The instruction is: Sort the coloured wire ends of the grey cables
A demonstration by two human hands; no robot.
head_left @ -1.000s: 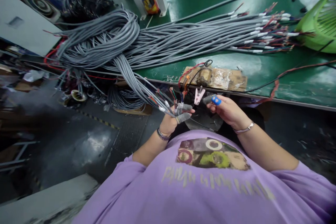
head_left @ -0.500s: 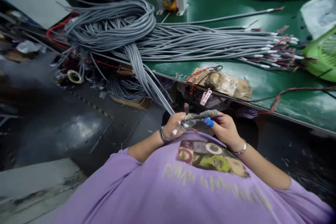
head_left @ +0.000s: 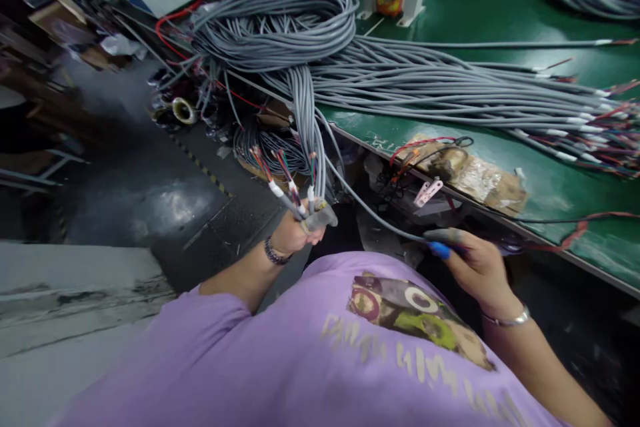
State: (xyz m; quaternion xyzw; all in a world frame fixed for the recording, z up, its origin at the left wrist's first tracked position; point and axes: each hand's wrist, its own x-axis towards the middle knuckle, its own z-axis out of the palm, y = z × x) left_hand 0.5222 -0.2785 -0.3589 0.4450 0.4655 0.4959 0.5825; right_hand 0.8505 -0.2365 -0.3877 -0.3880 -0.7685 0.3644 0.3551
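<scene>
My left hand [head_left: 295, 230] is closed round several grey cables [head_left: 307, 113] that come down from the bench. Their stripped ends, with white bands and coloured wires [head_left: 283, 167], stick up above the fist. A grey covering wraps its thumb or fingertip. My right hand [head_left: 473, 263], with blue on the thumb tip, pinches the end of one single grey cable [head_left: 375, 207], held out to the right. That cable curves back up toward the bundle; its tip is hidden in the fingers.
A large grey cable coil [head_left: 280, 27] and a long cable bundle [head_left: 450, 90] lie on the green bench [head_left: 500, 27]. Near the bench edge sit a taped wooden board [head_left: 485, 177] and a pink clip [head_left: 428, 193]. More cable coils [head_left: 270, 153] lie below.
My hands have moved apart, the right one drawing a single cable out to the right. The left fist has turned so the cable ends point up. The view has shifted left.
</scene>
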